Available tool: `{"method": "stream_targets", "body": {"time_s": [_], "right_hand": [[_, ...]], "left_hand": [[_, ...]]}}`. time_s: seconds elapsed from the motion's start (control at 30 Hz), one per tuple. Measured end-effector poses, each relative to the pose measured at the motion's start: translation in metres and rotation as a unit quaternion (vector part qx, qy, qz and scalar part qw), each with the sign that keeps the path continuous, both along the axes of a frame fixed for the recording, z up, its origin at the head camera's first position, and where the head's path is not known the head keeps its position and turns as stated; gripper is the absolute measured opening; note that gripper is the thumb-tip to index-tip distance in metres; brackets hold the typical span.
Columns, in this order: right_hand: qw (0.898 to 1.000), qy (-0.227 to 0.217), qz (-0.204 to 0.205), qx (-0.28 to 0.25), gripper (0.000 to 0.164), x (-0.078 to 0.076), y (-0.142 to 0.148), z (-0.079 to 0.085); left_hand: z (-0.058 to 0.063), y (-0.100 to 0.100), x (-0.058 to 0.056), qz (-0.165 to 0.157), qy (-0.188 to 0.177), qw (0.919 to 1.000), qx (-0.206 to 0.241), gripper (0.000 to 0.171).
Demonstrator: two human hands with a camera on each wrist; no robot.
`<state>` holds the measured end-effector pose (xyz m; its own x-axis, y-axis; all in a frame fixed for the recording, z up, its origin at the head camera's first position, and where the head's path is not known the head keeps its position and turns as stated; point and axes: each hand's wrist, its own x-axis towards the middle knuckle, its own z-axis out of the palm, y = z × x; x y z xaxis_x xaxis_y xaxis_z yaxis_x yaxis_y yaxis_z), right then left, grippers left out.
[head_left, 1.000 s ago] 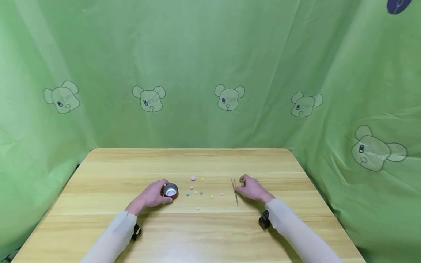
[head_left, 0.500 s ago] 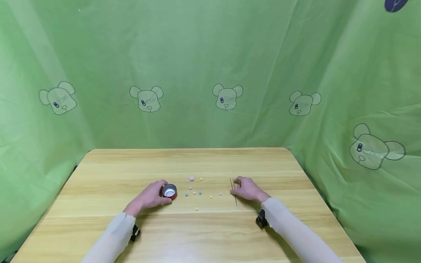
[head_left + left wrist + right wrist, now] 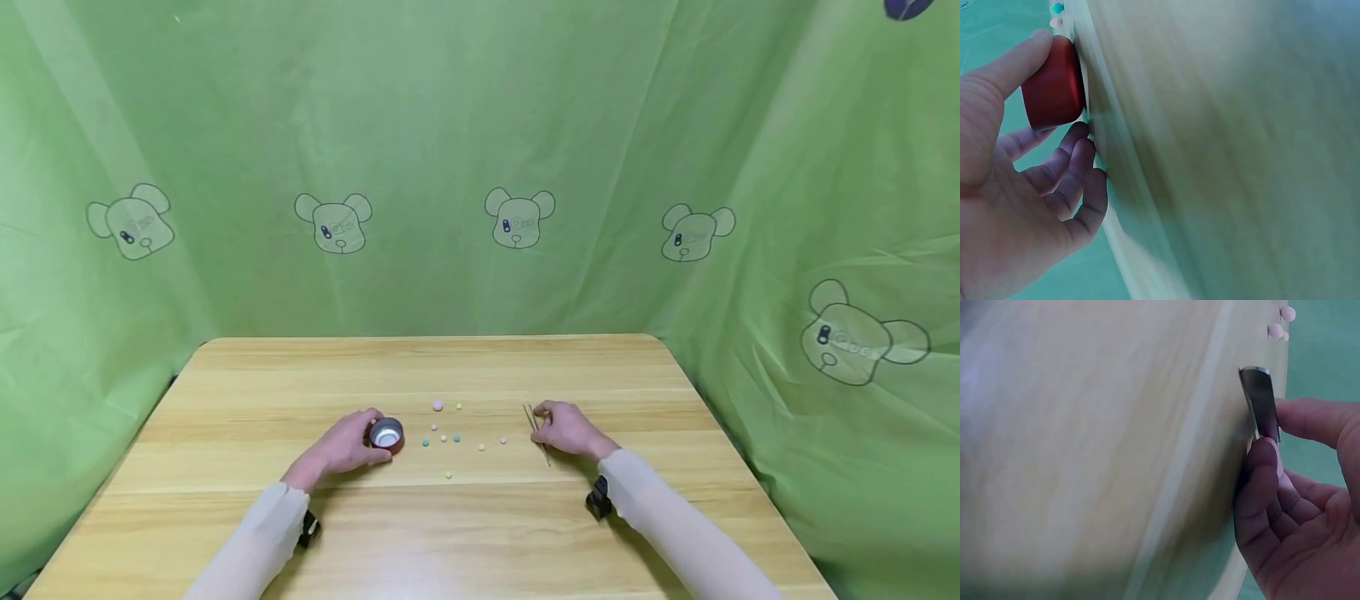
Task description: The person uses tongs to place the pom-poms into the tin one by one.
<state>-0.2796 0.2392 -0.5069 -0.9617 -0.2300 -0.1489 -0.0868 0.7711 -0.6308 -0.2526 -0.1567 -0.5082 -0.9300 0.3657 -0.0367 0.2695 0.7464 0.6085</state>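
My left hand [image 3: 347, 444] holds a small round open tin [image 3: 387, 436] on the table, thumb on the near side and fingers around the far side. The left wrist view shows the tin's red outer wall [image 3: 1054, 87]; from above, its inside is silvery. On the right, my right hand [image 3: 566, 429] pinches a pair of metal tweezers [image 3: 545, 455] between thumb and fingers. Their two slim tips point away from me, spread apart. In the right wrist view the joined end of the tweezers [image 3: 1263, 400] sticks out past the fingers.
Between the hands, several small pink, yellow and blue balls lie scattered, among them a larger pink ball [image 3: 437, 406], a blue ball [image 3: 457, 438] and a near yellow ball [image 3: 448, 475]. The wooden table [image 3: 480, 533] ends at a green curtain [image 3: 427, 275] behind.
My right hand has shifted slightly left onto the tweezers and taken hold of them. Their near end has swung right, so they lie more slanted. The left hand keeps its grip on the tin.
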Motion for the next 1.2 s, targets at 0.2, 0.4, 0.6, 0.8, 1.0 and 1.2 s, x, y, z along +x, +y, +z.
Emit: {"method": "stream_targets", "body": {"time_s": [0.2, 0.4, 0.6, 0.8, 1.0, 1.2], "right_hand": [[1.0, 0.006, -0.008, 0.016, 0.05, -0.001, -0.002, -0.001], [1.0, 0.018, -0.003, 0.021, 0.048, -0.001, -0.001, -0.003], [1.0, 0.018, 0.019, -0.001, 0.044, 0.0, 0.003, -0.002], [0.999, 0.021, 0.044, -0.015, 0.029, 0.001, 0.006, 0.002], [0.997, 0.041, 0.061, -0.018, 0.018, 0.004, 0.005, 0.004], [0.994, 0.054, 0.086, -0.027, 0.014, 0.01, 0.003, 0.007]], "left_hand": [[0.0, 0.0, 0.0, -0.002, 0.002, 1.0, 0.001, 0.047], [-0.001, -0.001, 0.0, 0.0, -0.001, 1.0, 0.001, 0.046], [-0.001, -0.001, 0.0, -0.003, -0.002, 1.0, 0.006, 0.047], [0.0, -0.001, -0.001, -0.003, 0.0, 1.0, 0.006, 0.048], [0.0, 0.0, -0.001, -0.004, -0.001, 1.0, 0.002, 0.048], [-0.001, 0.0, -0.001, -0.003, 0.003, 1.0, -0.006, 0.049]]}}
